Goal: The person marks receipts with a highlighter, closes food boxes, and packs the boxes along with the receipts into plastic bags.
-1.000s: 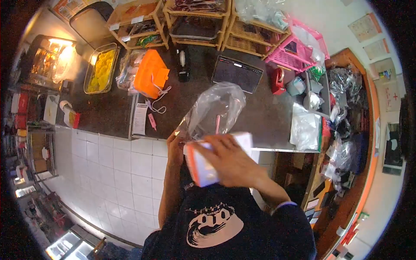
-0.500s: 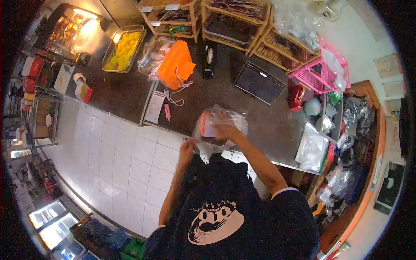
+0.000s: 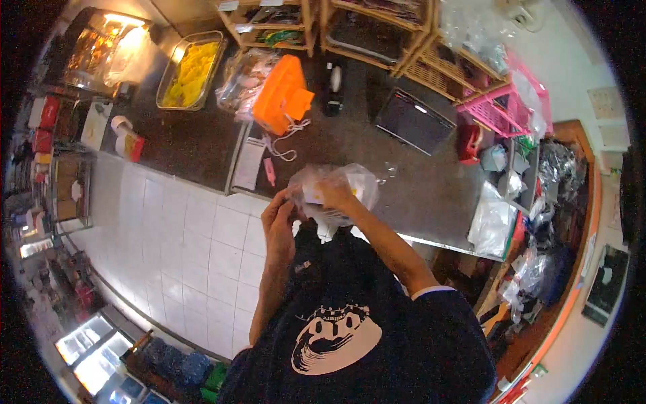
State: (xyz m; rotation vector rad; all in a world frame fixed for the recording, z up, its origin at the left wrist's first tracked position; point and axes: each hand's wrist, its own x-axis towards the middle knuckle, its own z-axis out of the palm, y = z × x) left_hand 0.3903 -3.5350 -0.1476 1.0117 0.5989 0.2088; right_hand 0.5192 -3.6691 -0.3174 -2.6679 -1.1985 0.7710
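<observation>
A clear plastic bag (image 3: pixel 364 185) is at the front edge of the dark counter, close to my body. Something pale with a touch of yellow lies in it, too blurred to name. My left hand (image 3: pixel 278 214) pinches the bag's left rim with curled fingers. My right hand (image 3: pixel 338 194) reaches into or over the bag's opening, fingers curled in; what they hold is hidden. Just beyond the bag lie a pink marker-like item (image 3: pixel 270 171) and a printed paper slip (image 3: pixel 249 163).
Behind stand an orange box (image 3: pixel 279 94) with a white cord, a black stapler-like object (image 3: pixel 333 89) and a dark flat device (image 3: pixel 415 121). A glass tray of yellow food (image 3: pixel 191 73) is at the back left. Wicker shelves (image 3: pixel 377 64) and a pink basket (image 3: pixel 498 111) line the back. Plastic bags (image 3: pixel 490 222) lie at the right.
My left hand has risen and moved slightly left along the bag's rim. My right hand has drawn left and its fingers have curled in. The view has shifted a little.
</observation>
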